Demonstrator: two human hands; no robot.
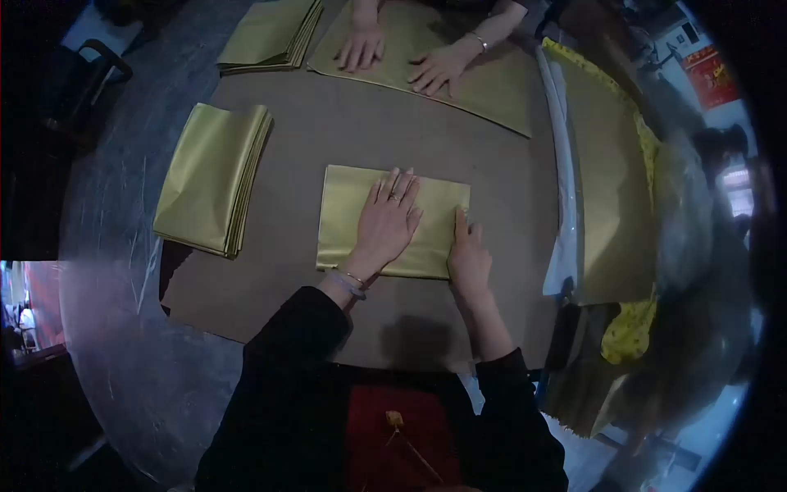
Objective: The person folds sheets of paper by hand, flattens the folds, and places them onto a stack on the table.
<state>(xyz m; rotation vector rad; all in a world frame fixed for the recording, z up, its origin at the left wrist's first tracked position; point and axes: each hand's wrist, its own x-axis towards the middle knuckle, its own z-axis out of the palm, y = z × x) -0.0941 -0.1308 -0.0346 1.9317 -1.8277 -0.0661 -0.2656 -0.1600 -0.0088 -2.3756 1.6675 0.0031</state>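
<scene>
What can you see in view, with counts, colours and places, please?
Board: one, brown, centre.
Table: one, grey, under board.
Folded sheet: one, gold, near centre.
Stacks: two, gold, left and upper left.
Large sheet: one, gold, top.
Right sheet: one, dull gold, right.
White strip: one, right.
Yellow material: count unclear, right.
Red sign: one, upper right.
Co-worker's hands: two, on large sheet.
Left hand, right hand: one each, black-sleeved, at folded sheet.

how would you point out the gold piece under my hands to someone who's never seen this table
On the big brown board, look at the near middle, in front of the person. The gold piece lies flat there under the left hand, with the right hand at its edge; the stack to its left is thicker.
</scene>
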